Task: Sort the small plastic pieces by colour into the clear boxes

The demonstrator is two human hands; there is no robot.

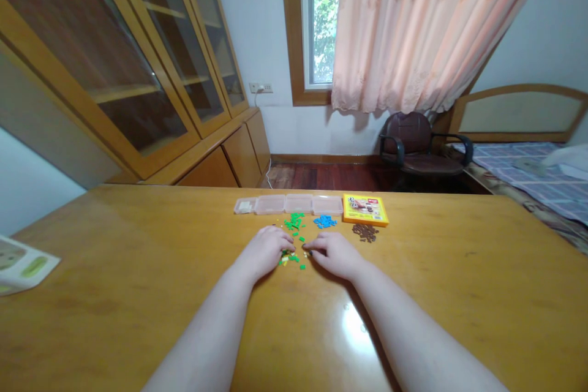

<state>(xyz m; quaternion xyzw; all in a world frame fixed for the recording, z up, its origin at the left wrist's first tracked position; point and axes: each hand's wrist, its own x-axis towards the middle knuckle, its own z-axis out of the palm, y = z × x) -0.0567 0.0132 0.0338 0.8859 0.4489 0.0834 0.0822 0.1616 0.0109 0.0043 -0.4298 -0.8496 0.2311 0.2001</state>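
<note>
My left hand rests on the table with its fingers bent over the edge of a small mixed pile of green, yellow and pale pieces. It partly hides that pile, and no held piece shows. Across from it, my right hand lies with its index finger stretched toward a few tiny pale pieces; its fingers are apart. Loose green pieces lie between the hands. Beyond them are a heap of green pieces, a blue heap and a brown heap.
Several clear shallow plastic trays form a row behind the heaps, beside a yellow box with a printed lid. The wooden table has a white printed packet at its left edge. A chair stands beyond.
</note>
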